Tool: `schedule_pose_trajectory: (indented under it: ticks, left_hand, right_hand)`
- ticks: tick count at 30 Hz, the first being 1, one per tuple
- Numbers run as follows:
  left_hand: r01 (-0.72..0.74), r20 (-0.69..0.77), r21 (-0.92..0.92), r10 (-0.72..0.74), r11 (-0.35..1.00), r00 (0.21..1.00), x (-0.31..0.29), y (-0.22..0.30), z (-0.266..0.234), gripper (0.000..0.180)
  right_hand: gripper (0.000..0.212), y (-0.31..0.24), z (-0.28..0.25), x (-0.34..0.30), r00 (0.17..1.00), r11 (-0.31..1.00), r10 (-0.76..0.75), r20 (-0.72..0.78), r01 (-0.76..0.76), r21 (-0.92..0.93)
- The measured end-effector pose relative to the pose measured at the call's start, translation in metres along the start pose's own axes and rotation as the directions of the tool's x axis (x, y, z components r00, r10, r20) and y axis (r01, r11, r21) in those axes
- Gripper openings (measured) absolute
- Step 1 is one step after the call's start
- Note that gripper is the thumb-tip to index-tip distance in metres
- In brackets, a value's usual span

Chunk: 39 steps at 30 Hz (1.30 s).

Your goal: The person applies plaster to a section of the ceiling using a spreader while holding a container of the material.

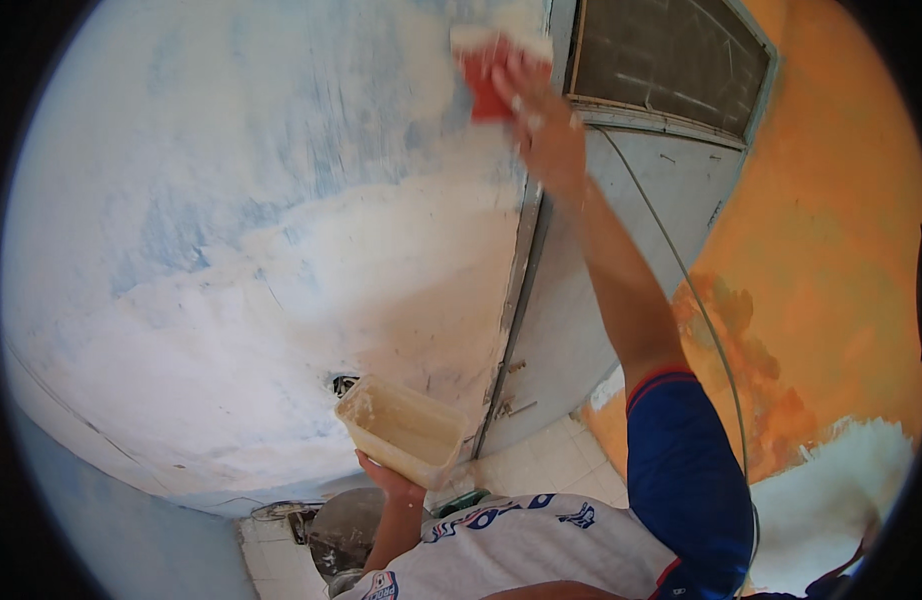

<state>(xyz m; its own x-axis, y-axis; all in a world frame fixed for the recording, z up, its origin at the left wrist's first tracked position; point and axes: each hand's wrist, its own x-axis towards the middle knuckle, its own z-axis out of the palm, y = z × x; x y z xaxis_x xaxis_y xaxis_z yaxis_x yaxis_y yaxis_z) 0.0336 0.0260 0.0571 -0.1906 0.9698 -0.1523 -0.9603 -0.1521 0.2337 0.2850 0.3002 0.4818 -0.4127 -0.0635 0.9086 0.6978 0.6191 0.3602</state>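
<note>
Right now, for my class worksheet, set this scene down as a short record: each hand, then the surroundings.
Right hand: raised, holding a red scraper at the patchy wall
Left hand: supporting an open pale tub from below
Patchy wall colours: white and faded blue
Door: grey, with a dark upper panel
Orange wall: right of the door
Cable: runs down across the door

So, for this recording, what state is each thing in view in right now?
Red flat spreader: gripped in the right hand, raised to the wall, blurred.
Cream rectangular plastic container: held in the left hand, tilted, uncovered, smeared inside.
Pale blue wall: patchily coated white.
Small dark wall opening: uncovered.
Orange wall: blotchy, whitish low down.
Thin grey cable: hanging down.
Grey door: open or shut, unclear.
</note>
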Motion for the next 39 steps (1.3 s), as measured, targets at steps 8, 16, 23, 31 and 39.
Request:
schedule_pose_trajectory:
  ticks: [8,16,23,31,39]
  left_hand:
    - [0.019,-0.041,0.001,-0.019,1.0,0.999,-0.002,0.001,0.016,0.075]
    - [0.053,-0.063,0.004,-0.052,0.999,0.997,0.0,-0.002,0.005,0.075]
    - [0.021,-0.144,0.037,-0.015,0.999,0.989,-0.002,-0.003,0.013,0.074]
    - [0.039,-0.129,0.033,-0.035,0.999,0.991,-0.003,0.001,0.016,0.073]
    - [0.09,-0.141,0.058,-0.081,0.994,0.987,-0.001,0.003,0.003,0.074]
  right_hand:
    - [0.058,-0.134,-0.004,-0.222,0.942,0.951,0.144,0.304,-0.216,0.221]
    - [0.067,-0.051,-0.02,-0.053,0.991,0.991,0.133,-0.033,-0.131,0.038]
    - [0.05,-0.156,0.013,-0.268,0.919,0.956,0.233,0.319,-0.276,0.097]
    - [0.06,-0.131,-0.014,-0.159,0.941,0.928,0.337,0.005,-0.334,0.164]
    - [0.071,-0.153,0.016,-0.228,0.932,0.97,0.224,0.284,-0.241,0.025]
